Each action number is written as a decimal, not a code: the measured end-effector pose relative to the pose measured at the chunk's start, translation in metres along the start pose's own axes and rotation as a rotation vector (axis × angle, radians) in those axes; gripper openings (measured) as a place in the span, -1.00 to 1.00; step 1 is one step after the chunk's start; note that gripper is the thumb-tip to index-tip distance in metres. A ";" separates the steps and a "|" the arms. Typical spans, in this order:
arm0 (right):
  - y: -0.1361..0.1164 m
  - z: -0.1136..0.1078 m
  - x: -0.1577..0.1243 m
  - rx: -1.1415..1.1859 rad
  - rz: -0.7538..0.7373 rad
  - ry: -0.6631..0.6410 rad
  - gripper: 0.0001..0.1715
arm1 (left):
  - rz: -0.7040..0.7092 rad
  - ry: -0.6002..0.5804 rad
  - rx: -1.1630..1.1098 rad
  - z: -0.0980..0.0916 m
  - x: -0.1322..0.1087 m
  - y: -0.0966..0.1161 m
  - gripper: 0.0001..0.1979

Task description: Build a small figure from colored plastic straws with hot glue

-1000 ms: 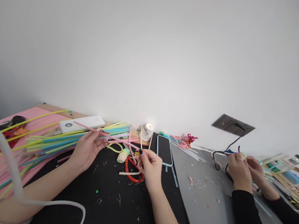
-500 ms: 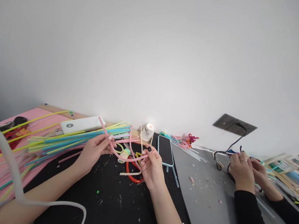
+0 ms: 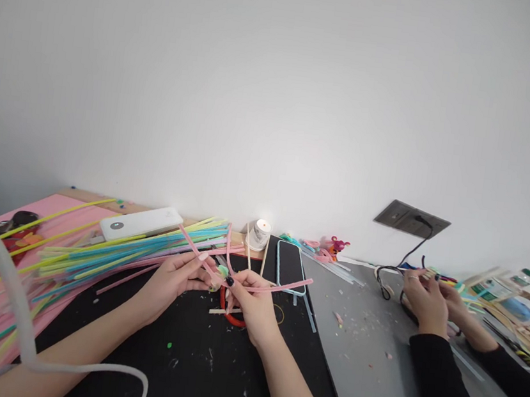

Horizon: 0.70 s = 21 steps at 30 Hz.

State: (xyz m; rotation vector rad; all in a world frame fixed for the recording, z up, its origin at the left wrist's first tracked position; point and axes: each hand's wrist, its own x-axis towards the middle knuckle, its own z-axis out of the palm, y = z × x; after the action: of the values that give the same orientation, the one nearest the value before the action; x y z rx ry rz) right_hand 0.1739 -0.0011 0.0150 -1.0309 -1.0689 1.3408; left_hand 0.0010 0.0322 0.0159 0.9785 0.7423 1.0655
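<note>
A pink pipe cleaner (image 3: 293,286) is pinched by both hands above the black mat (image 3: 195,370). My left hand (image 3: 182,276) grips it toward its left end, which sticks up past the fingertips. My right hand (image 3: 252,300) is closed on it close beside the left fingers, and the free length points right, over the phone's lower edge. Behind the fingers, a red handle (image 3: 234,320) lies on the mat, partly covered. A pale green piece (image 3: 222,271) shows between the hands. Left of them spreads a bundle of coloured pipe cleaners (image 3: 127,252).
A white power bank (image 3: 141,223) lies behind the bundle. By the wall stand a candle cup (image 3: 259,233) and a phone (image 3: 291,267). A white cable (image 3: 16,297) crosses my left forearm. At right, another person's hands (image 3: 430,302) work near a black cord (image 3: 413,250).
My right hand has moved left along the pipe cleaner, close to my left hand. A long free end now extends to the right, and the sagging curve between the hands is gone.
</note>
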 end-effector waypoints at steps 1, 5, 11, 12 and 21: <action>0.000 0.000 0.000 -0.012 0.004 -0.002 -0.69 | 0.023 0.033 -0.008 -0.001 0.000 0.000 -0.70; 0.000 -0.001 0.000 -0.044 0.041 -0.035 -0.69 | 0.113 0.183 -0.039 -0.005 0.003 0.001 -0.73; -0.002 -0.002 0.000 0.035 0.030 0.002 -0.74 | 0.094 0.111 0.108 -0.005 0.003 0.000 -0.72; -0.003 -0.002 0.000 0.040 0.026 0.000 -0.73 | 0.076 0.077 0.146 -0.005 0.002 -0.001 -0.72; 0.000 0.000 -0.002 0.004 0.123 -0.074 -0.65 | 0.112 -0.015 0.348 -0.001 0.001 -0.004 -0.73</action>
State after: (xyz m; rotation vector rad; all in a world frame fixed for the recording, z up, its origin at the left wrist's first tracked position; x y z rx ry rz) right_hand 0.1744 -0.0030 0.0148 -1.0651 -1.0720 1.4892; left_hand 0.0026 0.0329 0.0116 1.3368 0.8870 1.0434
